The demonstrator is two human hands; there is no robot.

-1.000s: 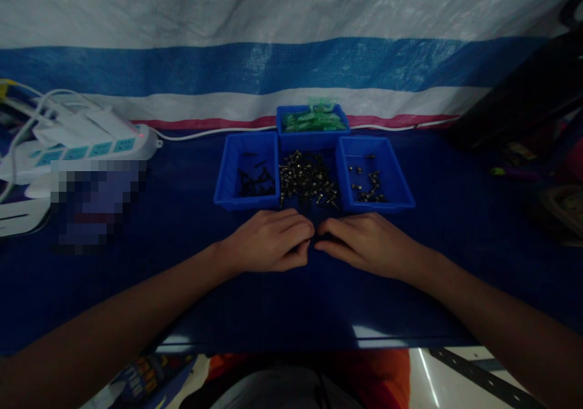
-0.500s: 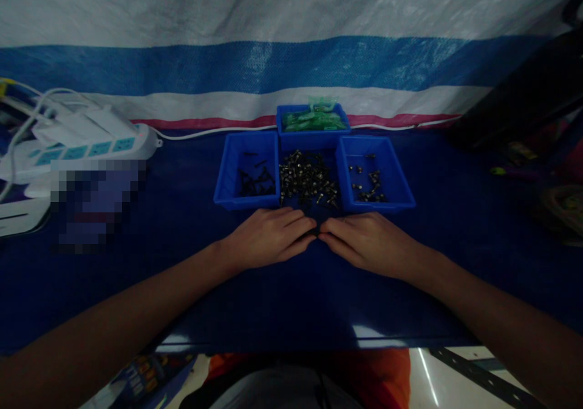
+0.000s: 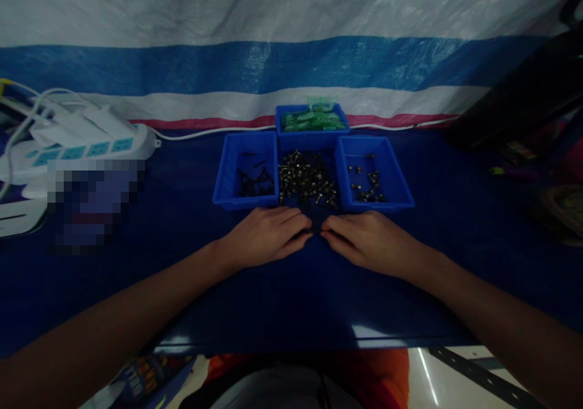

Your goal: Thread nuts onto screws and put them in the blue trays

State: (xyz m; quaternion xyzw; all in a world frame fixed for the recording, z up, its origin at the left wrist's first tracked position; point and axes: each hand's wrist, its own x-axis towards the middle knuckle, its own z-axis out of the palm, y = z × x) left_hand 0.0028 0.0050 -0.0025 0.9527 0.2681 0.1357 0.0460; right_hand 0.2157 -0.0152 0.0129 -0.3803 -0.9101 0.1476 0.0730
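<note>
My left hand point(image 3: 276, 236): pinching slim dark piece point(image 3: 314, 232)
My right hand point(image 3: 364, 240): pinching its other end
Metal fasteners point(image 3: 307, 177): knobbly, glinting heap
Lettering point(image 3: 142, 380): blurred

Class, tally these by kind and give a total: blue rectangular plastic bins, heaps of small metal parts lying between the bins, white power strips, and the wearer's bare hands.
Blue rectangular plastic bins: 3 (left bin, back bin, right bin)
Heap of small metal parts: 1
White power strip: 1
Bare hands: 2 (left hand, right hand)
Total: 7
</note>
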